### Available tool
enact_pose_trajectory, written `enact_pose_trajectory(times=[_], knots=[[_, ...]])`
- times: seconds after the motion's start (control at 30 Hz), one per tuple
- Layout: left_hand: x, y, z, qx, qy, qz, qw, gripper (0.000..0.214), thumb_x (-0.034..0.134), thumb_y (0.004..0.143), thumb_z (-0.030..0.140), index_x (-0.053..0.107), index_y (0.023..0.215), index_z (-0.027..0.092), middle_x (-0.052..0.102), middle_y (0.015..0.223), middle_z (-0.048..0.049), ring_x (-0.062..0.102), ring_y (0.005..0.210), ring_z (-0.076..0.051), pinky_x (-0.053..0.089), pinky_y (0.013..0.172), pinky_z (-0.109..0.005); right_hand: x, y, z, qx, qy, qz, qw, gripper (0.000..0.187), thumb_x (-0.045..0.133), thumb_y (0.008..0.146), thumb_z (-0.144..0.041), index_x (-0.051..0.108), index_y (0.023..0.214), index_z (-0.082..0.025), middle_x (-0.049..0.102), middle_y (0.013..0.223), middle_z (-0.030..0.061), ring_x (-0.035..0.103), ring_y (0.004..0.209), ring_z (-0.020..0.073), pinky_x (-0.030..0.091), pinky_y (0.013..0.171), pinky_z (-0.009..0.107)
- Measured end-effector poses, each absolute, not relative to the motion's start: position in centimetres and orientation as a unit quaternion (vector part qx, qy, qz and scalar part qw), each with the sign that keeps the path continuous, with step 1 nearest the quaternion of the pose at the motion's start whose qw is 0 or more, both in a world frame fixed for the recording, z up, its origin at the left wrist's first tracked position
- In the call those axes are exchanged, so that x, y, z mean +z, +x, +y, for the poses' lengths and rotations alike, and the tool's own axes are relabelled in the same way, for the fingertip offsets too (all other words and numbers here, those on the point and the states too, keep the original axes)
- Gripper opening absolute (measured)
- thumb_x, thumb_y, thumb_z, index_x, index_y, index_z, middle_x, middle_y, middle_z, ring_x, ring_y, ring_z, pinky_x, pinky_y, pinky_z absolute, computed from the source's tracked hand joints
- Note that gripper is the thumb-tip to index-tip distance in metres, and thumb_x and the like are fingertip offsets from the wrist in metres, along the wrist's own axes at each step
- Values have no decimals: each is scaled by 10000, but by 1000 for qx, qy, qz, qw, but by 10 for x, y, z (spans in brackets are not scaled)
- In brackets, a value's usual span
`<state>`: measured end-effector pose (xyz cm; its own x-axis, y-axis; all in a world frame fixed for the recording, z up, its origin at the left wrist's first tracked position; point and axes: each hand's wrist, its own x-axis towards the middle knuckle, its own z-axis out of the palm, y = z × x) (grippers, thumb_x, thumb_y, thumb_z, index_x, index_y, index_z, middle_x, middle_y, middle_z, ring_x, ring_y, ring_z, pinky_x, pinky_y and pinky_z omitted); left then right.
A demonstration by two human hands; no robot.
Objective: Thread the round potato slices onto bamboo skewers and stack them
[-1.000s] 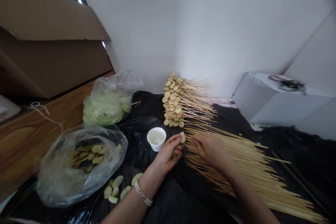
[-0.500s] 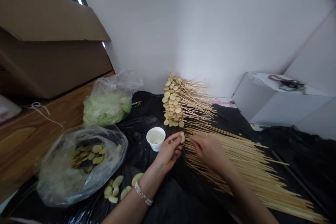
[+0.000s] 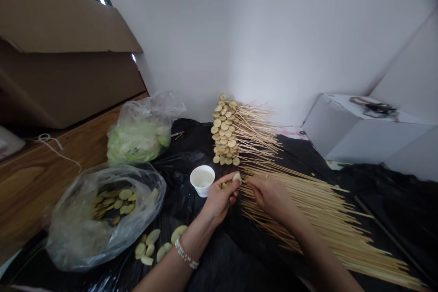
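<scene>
My left hand (image 3: 219,199) is closed, pinching a pale potato slice (image 3: 236,177) at its fingertips, just right of a small white cup (image 3: 202,180). My right hand (image 3: 270,194) is closed in a pinch on a thin bamboo skewer (image 3: 247,183), its tip close to the slice. The right hand rests on a wide spread of bare bamboo skewers (image 3: 328,219) lying on black plastic sheeting (image 3: 219,260). Behind the hands stands a pile of finished potato-slice skewers (image 3: 226,130).
A clear bag of potato slices (image 3: 102,210) lies at the left, with loose slices (image 3: 153,242) beside it. A bag of green leaves (image 3: 140,137) sits further back. A cardboard box (image 3: 61,54) rests on a wooden surface (image 3: 51,169). A white box (image 3: 356,130) stands at the right.
Both hands have shifted slightly up and away, staying together. The slice and the skewer remain held close to each other.
</scene>
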<state>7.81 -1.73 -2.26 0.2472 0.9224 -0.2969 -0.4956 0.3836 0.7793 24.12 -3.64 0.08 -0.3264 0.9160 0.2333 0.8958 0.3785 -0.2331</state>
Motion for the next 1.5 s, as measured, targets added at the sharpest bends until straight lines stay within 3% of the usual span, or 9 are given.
enact_pose_trajectory(times=[0.43,0.87,1.13,1.5], knots=[[-26,79,-18,475,292,387,734,555,856,557,297,675,1045,106,543,641,10,422,497,-26,226,403,-133,-6,239,-32,106,-512,-826,212,247,375,908,-126,604,863,-208,654,795,16,556,712,141,314,627,245],[-33,80,-19,462,305,397,732,539,840,584,311,665,1048,100,519,571,25,411,479,-32,230,405,-138,-13,237,-30,164,-485,-822,249,252,367,913,-137,585,799,-192,640,768,21,550,696,135,342,646,239],[-31,79,-16,482,295,399,722,518,861,542,287,686,998,113,545,617,15,427,490,-26,238,403,-128,-1,253,-31,146,-510,-822,210,270,397,931,-225,574,730,-194,620,715,16,548,687,137,331,631,244],[-31,80,-19,457,298,403,735,504,864,529,289,690,969,115,554,602,13,431,472,-30,234,397,-139,-11,238,-31,147,-497,-826,221,258,369,915,-161,594,790,-188,638,754,34,555,702,145,347,647,249]])
